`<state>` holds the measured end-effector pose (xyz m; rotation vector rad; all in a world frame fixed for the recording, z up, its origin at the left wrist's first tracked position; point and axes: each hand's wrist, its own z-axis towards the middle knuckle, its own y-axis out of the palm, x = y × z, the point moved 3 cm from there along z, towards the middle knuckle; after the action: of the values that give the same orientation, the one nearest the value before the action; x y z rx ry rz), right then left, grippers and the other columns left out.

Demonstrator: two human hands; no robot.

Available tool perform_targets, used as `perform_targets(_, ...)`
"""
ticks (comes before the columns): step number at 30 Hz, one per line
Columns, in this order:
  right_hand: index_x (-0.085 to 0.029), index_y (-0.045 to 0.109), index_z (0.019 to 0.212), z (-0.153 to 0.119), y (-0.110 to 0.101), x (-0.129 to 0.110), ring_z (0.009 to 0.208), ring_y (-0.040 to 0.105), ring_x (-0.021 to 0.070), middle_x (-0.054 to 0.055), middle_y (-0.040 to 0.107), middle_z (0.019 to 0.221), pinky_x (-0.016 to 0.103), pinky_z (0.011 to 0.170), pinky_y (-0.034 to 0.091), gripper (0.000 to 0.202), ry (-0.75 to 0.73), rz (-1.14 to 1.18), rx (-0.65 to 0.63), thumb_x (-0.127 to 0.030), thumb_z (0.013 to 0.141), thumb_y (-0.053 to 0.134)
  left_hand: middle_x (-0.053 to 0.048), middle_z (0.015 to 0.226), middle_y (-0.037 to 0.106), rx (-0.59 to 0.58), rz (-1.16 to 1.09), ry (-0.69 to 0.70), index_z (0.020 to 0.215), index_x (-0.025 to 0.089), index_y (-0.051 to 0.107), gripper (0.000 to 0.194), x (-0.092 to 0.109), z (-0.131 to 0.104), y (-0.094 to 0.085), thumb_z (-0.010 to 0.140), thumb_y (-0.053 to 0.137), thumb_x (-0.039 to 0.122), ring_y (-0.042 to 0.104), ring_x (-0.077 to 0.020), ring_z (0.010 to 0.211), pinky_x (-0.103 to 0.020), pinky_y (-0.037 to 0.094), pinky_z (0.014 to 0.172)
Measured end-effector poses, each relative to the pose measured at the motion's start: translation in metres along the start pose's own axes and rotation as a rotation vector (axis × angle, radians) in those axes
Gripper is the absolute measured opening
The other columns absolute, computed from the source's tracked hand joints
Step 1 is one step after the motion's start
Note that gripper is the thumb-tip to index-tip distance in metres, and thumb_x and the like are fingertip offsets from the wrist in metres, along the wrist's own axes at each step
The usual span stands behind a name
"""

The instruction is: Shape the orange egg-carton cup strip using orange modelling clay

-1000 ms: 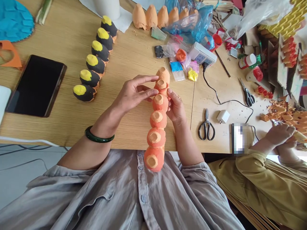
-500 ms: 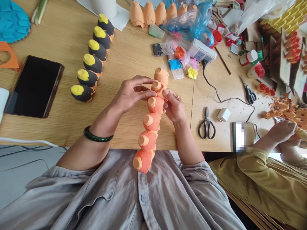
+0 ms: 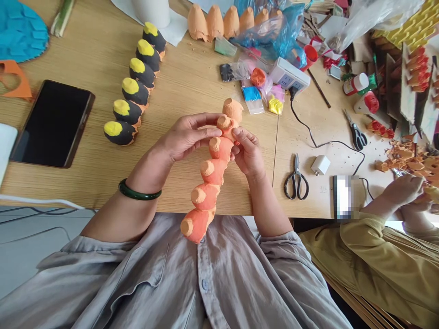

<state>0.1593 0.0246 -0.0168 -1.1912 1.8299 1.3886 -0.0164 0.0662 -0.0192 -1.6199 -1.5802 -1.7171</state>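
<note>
A bumpy orange strip (image 3: 206, 195) of several joined cups hangs slantwise over the table's front edge, its lower end above my shirt. Red-orange covers the sides of its lower cups, while their tops are paler. Near its upper end, my left hand (image 3: 187, 136) grips the strip between thumb and fingers from the left. My right hand (image 3: 247, 148) pinches the same part from the right, thumb on the second cup. The topmost cup (image 3: 232, 110) is pale orange all over.
A row of black cups with yellow tops (image 3: 130, 85) and a phone (image 3: 51, 123) lie left. Right are black-handled scissors (image 3: 296, 180), a power strip (image 3: 290, 74) and a white plug (image 3: 320, 165). Clay packets (image 3: 252, 93) lie beyond my hands. A co-worker's hands (image 3: 404, 189) are far right.
The strip's lower end has swung left and slightly up. Both hands keep hold near its upper end, with my left hand shifted slightly left.
</note>
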Motion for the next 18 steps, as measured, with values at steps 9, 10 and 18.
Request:
perform_targets(9, -0.024, 0.061, 0.074, -0.0017, 0.0045, 0.0062, 0.050, 0.048, 0.0062, -0.012, 0.047, 0.061, 0.019, 0.047, 0.054, 0.052, -0.040, -0.044, -0.045, -0.049, 0.098, 0.100, -0.009, 0.121, 0.092, 0.096, 0.194, 0.102, 0.110, 0.021, 0.094, 0.064, 0.0027, 0.0011, -0.0080, 0.062, 0.122, 0.053, 0.080, -0.0364, 0.114, -0.050, 0.067, 0.100)
perform_targets(10, -0.024, 0.061, 0.074, -0.0022, 0.0046, 0.0067, 0.050, 0.049, 0.0063, -0.011, 0.048, 0.061, 0.019, 0.047, 0.055, 0.053, -0.045, -0.051, -0.045, -0.052, 0.097, 0.101, -0.009, 0.120, 0.092, 0.095, 0.225, 0.116, 0.110, 0.021, 0.094, 0.064, 0.0037, 0.0010, -0.0081, 0.063, 0.121, 0.055, 0.080, -0.0371, 0.114, -0.051, 0.067, 0.099)
perform_targets(18, -0.024, 0.062, 0.073, -0.0021, -0.0007, 0.0095, 0.052, 0.052, 0.0074, -0.010, 0.051, 0.062, 0.023, 0.049, 0.057, 0.068, -0.136, -0.112, -0.045, -0.074, 0.079, 0.108, -0.003, 0.110, 0.089, 0.090, 0.325, 0.118, 0.114, 0.018, 0.090, 0.067, 0.0007, 0.0015, -0.0064, 0.073, 0.116, 0.065, 0.082, -0.0387, 0.126, -0.044, 0.066, 0.105)
